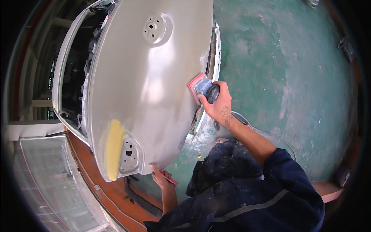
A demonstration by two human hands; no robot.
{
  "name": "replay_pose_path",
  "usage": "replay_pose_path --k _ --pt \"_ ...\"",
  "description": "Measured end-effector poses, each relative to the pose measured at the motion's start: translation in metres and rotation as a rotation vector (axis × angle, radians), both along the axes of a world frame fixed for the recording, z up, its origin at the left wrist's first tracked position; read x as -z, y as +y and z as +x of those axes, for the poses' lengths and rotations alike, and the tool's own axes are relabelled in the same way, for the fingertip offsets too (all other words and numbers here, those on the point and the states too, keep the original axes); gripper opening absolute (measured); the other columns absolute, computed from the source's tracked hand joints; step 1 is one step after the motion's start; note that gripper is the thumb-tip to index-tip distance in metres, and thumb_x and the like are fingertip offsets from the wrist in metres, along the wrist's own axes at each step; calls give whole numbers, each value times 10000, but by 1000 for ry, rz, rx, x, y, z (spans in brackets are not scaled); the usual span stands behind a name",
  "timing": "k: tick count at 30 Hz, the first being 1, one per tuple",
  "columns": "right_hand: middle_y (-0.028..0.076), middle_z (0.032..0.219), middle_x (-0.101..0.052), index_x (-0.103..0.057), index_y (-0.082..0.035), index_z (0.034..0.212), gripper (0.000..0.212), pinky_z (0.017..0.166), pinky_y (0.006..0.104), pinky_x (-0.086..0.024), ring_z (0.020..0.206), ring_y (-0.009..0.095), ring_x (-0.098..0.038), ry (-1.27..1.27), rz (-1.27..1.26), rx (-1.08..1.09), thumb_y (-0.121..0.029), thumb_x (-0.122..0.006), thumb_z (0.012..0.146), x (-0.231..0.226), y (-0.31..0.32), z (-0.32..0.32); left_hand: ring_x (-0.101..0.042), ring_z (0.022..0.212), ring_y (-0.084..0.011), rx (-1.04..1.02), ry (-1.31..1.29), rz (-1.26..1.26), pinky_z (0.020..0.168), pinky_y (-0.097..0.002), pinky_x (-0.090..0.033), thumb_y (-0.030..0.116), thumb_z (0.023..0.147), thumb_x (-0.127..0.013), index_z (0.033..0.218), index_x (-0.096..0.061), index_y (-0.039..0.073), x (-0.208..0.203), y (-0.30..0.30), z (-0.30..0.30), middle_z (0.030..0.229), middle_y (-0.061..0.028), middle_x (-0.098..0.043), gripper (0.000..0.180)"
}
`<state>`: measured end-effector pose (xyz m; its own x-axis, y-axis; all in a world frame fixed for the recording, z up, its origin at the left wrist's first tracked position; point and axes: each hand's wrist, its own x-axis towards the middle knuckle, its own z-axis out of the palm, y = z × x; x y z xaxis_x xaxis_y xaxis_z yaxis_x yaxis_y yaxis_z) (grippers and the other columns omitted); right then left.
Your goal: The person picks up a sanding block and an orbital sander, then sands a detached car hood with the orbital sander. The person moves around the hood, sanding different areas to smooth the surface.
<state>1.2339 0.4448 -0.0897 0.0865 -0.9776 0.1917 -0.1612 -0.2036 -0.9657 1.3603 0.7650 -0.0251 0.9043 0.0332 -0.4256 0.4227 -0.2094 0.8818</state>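
My right hand (219,101) is wrapped round the dark rounded top of a power sander (204,87). The sander's flat pad, edged in red, lies on the right edge of a grey car body panel (154,100). Near the panel's lower corner, my left hand (159,179) grips a thin red flat piece (170,178), whose kind I cannot make out. Its fingertips touch the panel's edge. A yellow filler patch (113,149) runs along the panel's lower left, beside a recess with several holes (130,155).
A second recess (155,29) sits high on the panel. Green worn floor (293,89) spreads to the right, with a hose (276,138) lying behind my right forearm. An orange-brown strip of floor (91,162) and a sheet-covered structure (48,174) stand at left.
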Motion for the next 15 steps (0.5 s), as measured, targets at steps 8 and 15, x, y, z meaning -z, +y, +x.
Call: replay_pose_path --k 8,15 --pt "143 996 -574 -570 -22 1157 640 519 391 -562 652 308 -675 103 -338 -373 -376 -903 739 20 118 -14 -344 482 -85 0 25 0 430 -260 -284 600 1020 -584 1095 -524 34 -3 -2 1 716 -6 -442 574" --pt "155 1021 -577 -576 -17 1143 588 562 425 -577 694 342 -689 191 -255 -269 -373 -872 780 10 54 -16 -341 514 -96 33 41 5 449 -265 -299 662 988 -586 1200 -561 36 3 7 5 817 -4 -485 662"
